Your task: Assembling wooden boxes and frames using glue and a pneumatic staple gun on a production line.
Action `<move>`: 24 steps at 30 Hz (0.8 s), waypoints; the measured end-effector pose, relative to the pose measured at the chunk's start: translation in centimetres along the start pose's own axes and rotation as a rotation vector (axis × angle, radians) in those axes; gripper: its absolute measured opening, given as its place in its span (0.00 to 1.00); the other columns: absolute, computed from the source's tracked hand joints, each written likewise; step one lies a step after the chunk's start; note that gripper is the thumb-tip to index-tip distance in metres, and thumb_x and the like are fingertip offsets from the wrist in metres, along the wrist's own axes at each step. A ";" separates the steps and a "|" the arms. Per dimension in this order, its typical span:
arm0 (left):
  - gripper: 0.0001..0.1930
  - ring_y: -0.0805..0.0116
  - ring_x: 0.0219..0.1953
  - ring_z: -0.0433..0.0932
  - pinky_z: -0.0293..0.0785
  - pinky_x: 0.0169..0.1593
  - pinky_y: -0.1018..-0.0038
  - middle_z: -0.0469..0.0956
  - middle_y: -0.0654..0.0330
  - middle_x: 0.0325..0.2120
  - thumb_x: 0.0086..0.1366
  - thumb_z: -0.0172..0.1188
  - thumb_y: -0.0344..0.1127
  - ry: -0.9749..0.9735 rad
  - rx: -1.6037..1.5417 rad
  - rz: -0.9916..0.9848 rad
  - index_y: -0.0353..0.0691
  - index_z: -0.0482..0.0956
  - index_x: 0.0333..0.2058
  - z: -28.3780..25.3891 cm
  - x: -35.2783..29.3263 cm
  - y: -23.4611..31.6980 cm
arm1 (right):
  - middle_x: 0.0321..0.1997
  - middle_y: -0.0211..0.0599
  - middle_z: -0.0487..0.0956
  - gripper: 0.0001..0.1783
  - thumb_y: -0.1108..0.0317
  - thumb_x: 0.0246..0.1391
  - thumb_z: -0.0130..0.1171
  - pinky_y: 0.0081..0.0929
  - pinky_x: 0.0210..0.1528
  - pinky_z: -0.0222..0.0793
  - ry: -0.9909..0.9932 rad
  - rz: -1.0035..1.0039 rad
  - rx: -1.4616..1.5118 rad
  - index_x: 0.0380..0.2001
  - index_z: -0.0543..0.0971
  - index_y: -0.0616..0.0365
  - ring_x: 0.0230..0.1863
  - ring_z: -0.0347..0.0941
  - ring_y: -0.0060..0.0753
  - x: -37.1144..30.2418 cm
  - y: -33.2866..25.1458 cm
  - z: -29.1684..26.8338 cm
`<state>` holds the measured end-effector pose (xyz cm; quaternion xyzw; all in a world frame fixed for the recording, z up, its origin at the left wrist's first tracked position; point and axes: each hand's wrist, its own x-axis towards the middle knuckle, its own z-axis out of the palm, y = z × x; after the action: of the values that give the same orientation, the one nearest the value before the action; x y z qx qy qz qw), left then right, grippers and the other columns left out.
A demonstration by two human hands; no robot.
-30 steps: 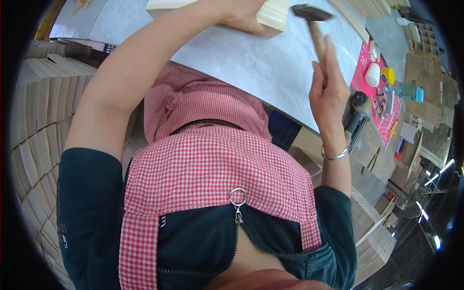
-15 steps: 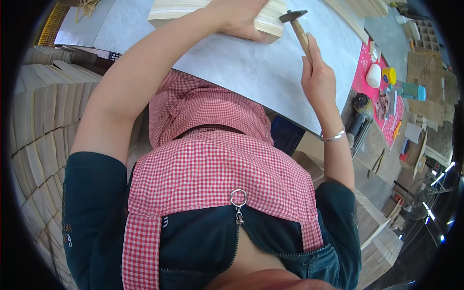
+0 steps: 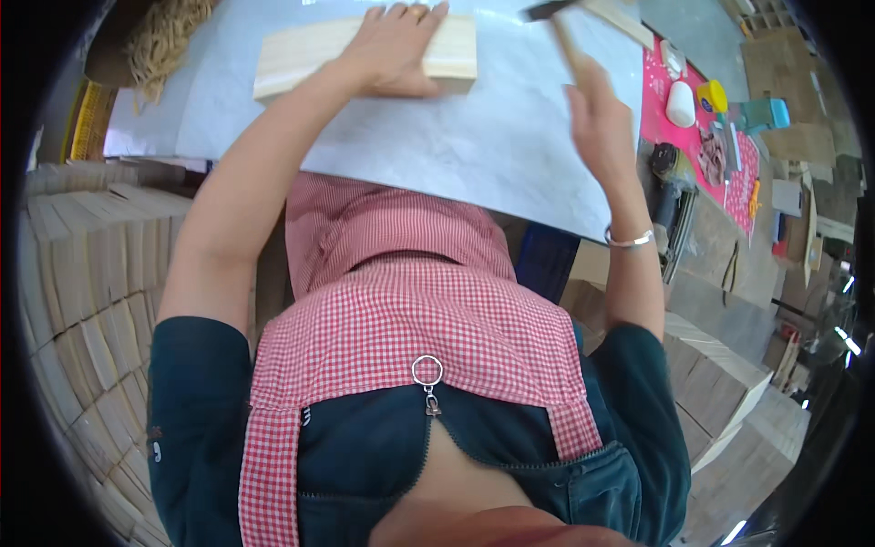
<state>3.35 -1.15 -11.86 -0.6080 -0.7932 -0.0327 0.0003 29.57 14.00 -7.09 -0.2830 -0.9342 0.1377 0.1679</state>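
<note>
A pale wooden block (image 3: 296, 59), long and seemingly built of layers, lies on the white marbled table at the far side. My left hand (image 3: 394, 50) is laid across it, fingers spread over the far edge and thumb along the near edge. One finger wears a ring. To the right, my right hand (image 3: 603, 114) is closed round the wooden handle of a hammer (image 3: 566, 44). The dark hammer head is raised to the right of the block, apart from it, and partly cut off by the picture's top edge. Hand and hammer are slightly blurred.
Stacked wooden pieces (image 3: 100, 273) stand at my left, more wooden blocks (image 3: 720, 392) at my right. Thin strips (image 3: 164, 46) hang by the table's far left. Right of the table (image 3: 510, 137), a pink mat holds a white bottle (image 3: 680, 104) and a yellow-lidded jar (image 3: 712, 96).
The block and my left hand have moved left on the table. The hammer is now farther from the block's right end. The whole view has shifted slightly.
</note>
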 end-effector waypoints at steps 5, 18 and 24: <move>0.57 0.49 0.59 0.71 0.61 0.66 0.58 0.71 0.51 0.60 0.47 0.75 0.59 0.145 -0.139 0.029 0.40 0.57 0.71 -4.3 -2.1 -2.1 | 0.34 0.51 0.81 0.24 0.60 0.66 0.51 0.43 0.36 0.70 0.295 0.415 -0.165 0.64 0.75 0.50 0.30 0.75 0.49 -0.5 9.6 -8.0; 0.75 0.49 0.74 0.51 0.46 0.76 0.57 0.49 0.43 0.72 0.33 0.87 0.44 0.548 -1.202 0.133 0.35 0.40 0.74 -15.3 -8.8 -4.1 | 0.41 0.53 0.83 0.25 0.59 0.68 0.45 0.45 0.40 0.76 0.318 0.606 -0.457 0.66 0.65 0.46 0.38 0.80 0.54 -13.1 41.9 -9.3; 0.66 0.49 0.64 0.67 0.60 0.68 0.57 0.67 0.46 0.63 0.36 0.85 0.51 0.725 -0.951 0.147 0.37 0.55 0.71 -15.4 -10.2 -5.0 | 0.40 0.52 0.84 0.20 0.58 0.67 0.49 0.44 0.40 0.76 0.398 0.539 -0.499 0.57 0.73 0.55 0.37 0.80 0.54 -13.4 42.1 -8.5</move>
<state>0.61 -13.08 2.87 -0.5450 -0.5969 -0.5888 0.0009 63.73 41.43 -17.39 -0.5703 -0.7809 -0.1111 0.2295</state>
